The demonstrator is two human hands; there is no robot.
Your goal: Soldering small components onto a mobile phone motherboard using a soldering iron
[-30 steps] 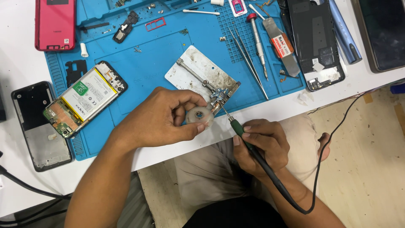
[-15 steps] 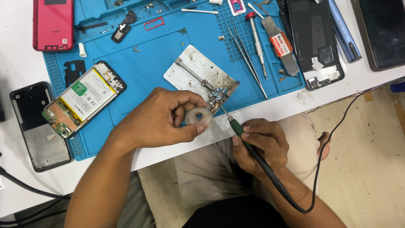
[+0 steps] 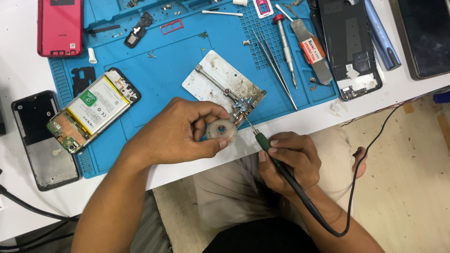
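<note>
My left hand grips a small round translucent spool between thumb and fingers at the front edge of the blue work mat. In my right hand is a soldering iron with a green grip and black cord, held like a pen. Its tip points up-left at a small part clamped in the metal holder plate, right beside the spool.
An opened phone with exposed battery lies at the mat's left, a black phone frame beyond it. A pink phone sits top left. Tweezers, a screwdriver, a pry tool and a black back cover lie right.
</note>
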